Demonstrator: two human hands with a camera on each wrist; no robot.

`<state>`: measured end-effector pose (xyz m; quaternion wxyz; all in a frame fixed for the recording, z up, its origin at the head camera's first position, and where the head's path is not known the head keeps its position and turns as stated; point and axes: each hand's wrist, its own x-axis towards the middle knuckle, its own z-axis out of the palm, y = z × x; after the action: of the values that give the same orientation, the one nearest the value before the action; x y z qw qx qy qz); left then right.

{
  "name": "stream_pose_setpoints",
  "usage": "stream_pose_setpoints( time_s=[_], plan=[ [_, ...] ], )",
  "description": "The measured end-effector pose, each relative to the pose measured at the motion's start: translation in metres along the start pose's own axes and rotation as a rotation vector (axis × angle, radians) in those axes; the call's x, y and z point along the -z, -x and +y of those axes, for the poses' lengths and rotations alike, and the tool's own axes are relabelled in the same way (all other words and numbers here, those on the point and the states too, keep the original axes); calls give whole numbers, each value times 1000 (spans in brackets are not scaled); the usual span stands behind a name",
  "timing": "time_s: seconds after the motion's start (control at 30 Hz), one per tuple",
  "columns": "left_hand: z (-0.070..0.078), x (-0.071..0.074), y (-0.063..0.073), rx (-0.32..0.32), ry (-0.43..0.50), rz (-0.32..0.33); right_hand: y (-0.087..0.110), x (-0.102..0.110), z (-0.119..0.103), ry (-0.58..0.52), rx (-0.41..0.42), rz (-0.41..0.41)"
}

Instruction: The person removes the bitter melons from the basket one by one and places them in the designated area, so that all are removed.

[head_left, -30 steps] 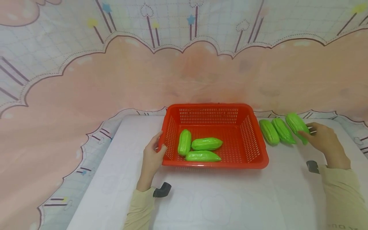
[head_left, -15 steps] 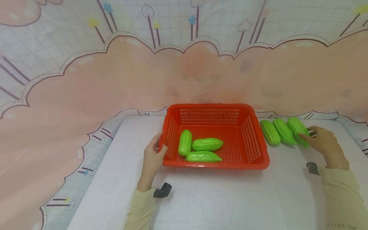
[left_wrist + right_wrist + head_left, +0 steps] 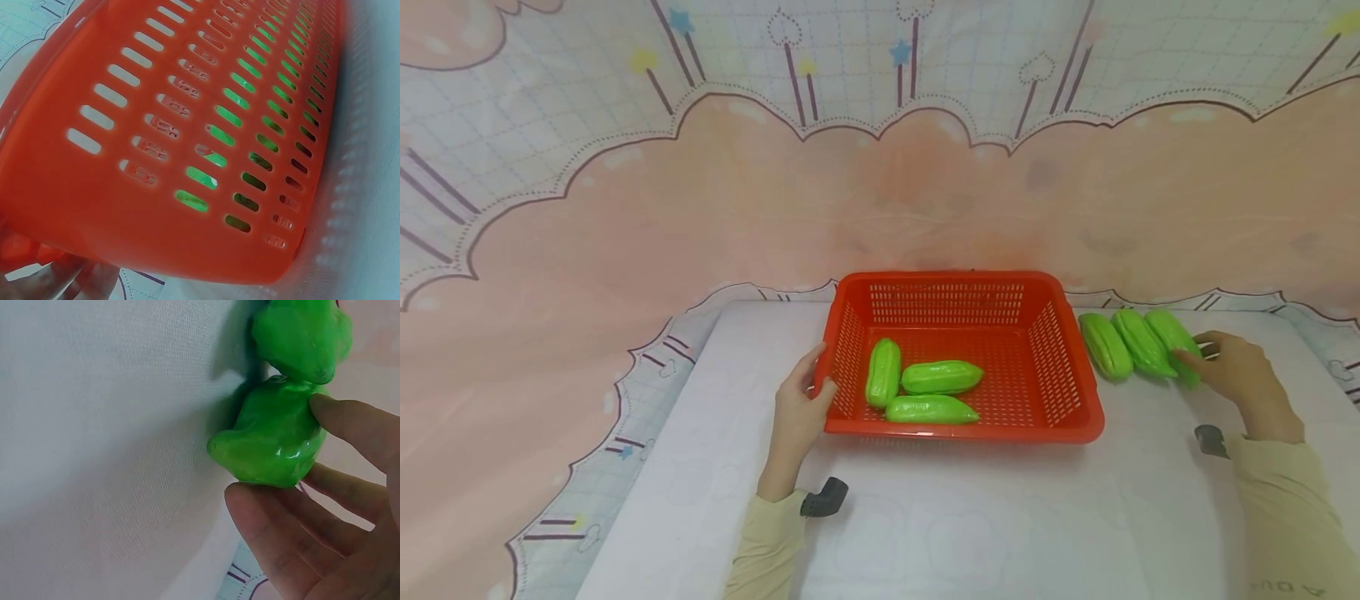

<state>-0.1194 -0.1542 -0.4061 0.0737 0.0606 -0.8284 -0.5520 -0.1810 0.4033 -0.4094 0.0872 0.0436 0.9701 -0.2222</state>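
Observation:
In the head view my left hand (image 3: pixel 801 408) grips the left rim of a red plastic basket (image 3: pixel 1052 429). The left wrist view has that basket's slotted side wall (image 3: pixel 81 200), fingers curled under its rim at lower left. Three ribbed green fruits lie in the basket: one upright (image 3: pixel 883 373), two lying crosswise. Right of the basket, three similar fruits stand side by side. My right hand (image 3: pixel 1236 371) pinches the rightmost ribbed green fruit (image 3: pixel 1172 333). In the right wrist view, thumb and fingers hold this fruit (image 3: pixel 275 437) from opposite sides; it touches or nearly touches its neighbour (image 3: pixel 300 340).
A white-covered table (image 3: pixel 970 517) bears everything. At its back edge hangs a patterned pink and white cloth (image 3: pixel 925 200), close behind the basket and fruits. A dark curved piece (image 3: pixel 825 497) sits at the left wrist, another (image 3: pixel 1212 442) at the right.
My right hand has lowered the rightmost fruit and drawn it left, up against the other two. The left hand stays on the basket rim, and the basket holds its place.

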Motion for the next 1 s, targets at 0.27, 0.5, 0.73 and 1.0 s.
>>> stream_pose_setpoints(
  time_s=[0.27,0.5,0.73,1.0],
  plan=[
    [0,0,0,-18,10,-1,1,-1,0,-11,-14,4],
    [0,0,0,-17,2,-5,0,-1,-1,0,30,50],
    [0,0,-1,-17,-6,-7,2,2,-6,18,68,83],
    [-1,1,-1,-18,-5,-16,8,8,-23,36,116,139]
  ],
)
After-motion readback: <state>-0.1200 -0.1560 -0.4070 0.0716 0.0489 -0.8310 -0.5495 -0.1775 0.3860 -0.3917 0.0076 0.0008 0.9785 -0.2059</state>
